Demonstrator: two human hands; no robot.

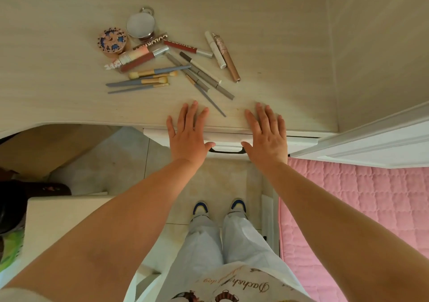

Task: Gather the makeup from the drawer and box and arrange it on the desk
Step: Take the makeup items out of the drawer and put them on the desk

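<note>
A: Where are the hands?
B: Both lie flat at the near edge of the pale wood-grain desk. The left hand and the right hand have straight, spread fingers, each grip open and holding nothing, palms over the front of the white drawer, which looks pushed in. Its dark handle shows between the wrists.

A: And the makeup?
B: Out on the desk, well beyond the fingertips. A round ornate pink-and-blue compact sits just beside a round white mirror with a ring. Reddish-brown lip gloss tubes lie near them, touching one another. Below are small grey-handled brushes with tan bristles, roughly side by side. Slim grey pencils cross each other toward the left hand. A white tube and a rose-gold tube lie side by side further right.

A: Anything else?
B: A pink quilted bed at right; blue-toed shoes on the tiled floor.
</note>
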